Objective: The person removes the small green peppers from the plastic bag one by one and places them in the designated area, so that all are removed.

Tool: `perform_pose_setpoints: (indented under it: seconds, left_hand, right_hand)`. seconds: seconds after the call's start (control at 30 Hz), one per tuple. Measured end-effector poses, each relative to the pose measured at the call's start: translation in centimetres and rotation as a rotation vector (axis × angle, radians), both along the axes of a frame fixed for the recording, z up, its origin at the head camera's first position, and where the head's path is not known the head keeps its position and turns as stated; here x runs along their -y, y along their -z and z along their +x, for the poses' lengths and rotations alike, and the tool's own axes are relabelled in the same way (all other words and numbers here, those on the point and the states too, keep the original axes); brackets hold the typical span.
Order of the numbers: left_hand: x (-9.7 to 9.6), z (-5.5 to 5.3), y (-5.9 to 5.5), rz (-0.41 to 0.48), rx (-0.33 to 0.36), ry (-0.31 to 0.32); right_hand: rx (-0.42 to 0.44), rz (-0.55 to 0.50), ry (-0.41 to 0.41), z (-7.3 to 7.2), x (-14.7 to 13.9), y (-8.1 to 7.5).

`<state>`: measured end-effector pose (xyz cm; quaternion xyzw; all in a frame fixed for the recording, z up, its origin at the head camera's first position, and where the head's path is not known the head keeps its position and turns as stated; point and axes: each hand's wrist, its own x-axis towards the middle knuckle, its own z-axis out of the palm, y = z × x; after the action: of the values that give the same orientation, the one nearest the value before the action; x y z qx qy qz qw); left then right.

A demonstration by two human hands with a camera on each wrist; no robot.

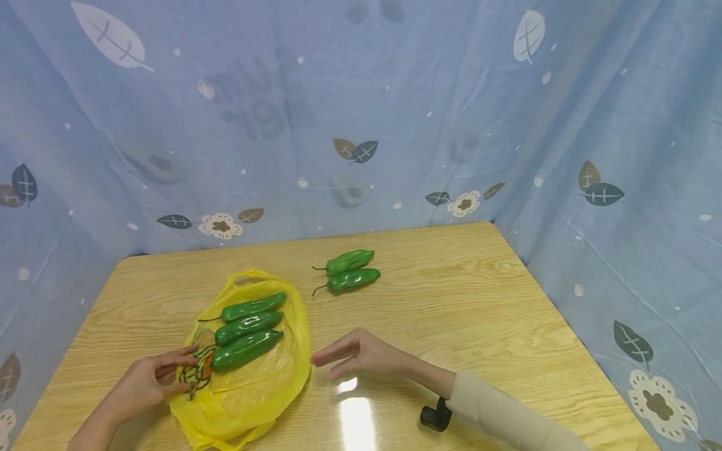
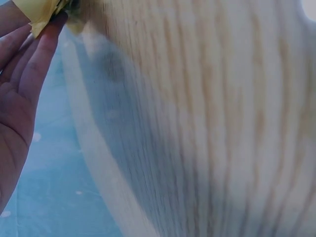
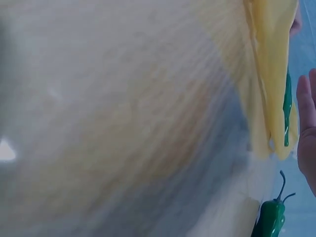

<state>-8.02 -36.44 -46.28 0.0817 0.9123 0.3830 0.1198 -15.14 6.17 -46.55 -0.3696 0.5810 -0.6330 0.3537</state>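
A yellow plastic bag (image 1: 265,394) lies spread on the left of the table in the head view, its handle loops at the far and near ends. Three green peppers (image 1: 246,349) rest side by side on it, stems to the left. My left hand (image 1: 138,385) pinches the bag's left edge; the left wrist view shows yellow plastic (image 2: 37,10) between thumb and fingers. Just off the bag's right edge, my right hand (image 1: 366,354) hovers with fingers extended, holding nothing. In the right wrist view that hand (image 3: 307,128) appears beside the bag (image 3: 274,49).
Two more green peppers (image 1: 354,280) lie together on the wooden table (image 1: 451,300), beyond the bag to the right. A blue patterned curtain (image 1: 395,113) encloses the back and sides. A black device (image 1: 436,416) is strapped at the right wrist.
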Motion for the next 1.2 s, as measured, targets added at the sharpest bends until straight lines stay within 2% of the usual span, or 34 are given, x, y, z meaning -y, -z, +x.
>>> perform_pose_setpoints:
  seconds: [0.37, 0.57, 0.83, 1.0, 1.2]
  left_hand:
    - [0.0, 0.0, -0.2, -0.01, 0.01, 0.002]
    - [0.1, 0.0, -0.2, -0.004, 0.01, -0.011]
    - [0.0, 0.0, 0.0, -0.017, -0.004, -0.011]
    - [0.0, 0.0, -0.2, -0.02, 0.007, -0.014]
    - [-0.1, -0.1, -0.2, -0.03, 0.011, -0.013]
  right_hand:
    - [-0.077, -0.038, -0.06, -2.5, 3.3, 0.1]
    - [-0.111, 0.039, -0.035, -4.6, 5.5, 0.4]
    - [-0.275, 0.129, -0.014, -7.3, 7.0, 0.9]
    - [-0.312, 0.191, -0.061, -8.2, 7.7, 0.9]
    - [-0.34, 0.223, -0.127, -8.5, 8.9, 1.2]
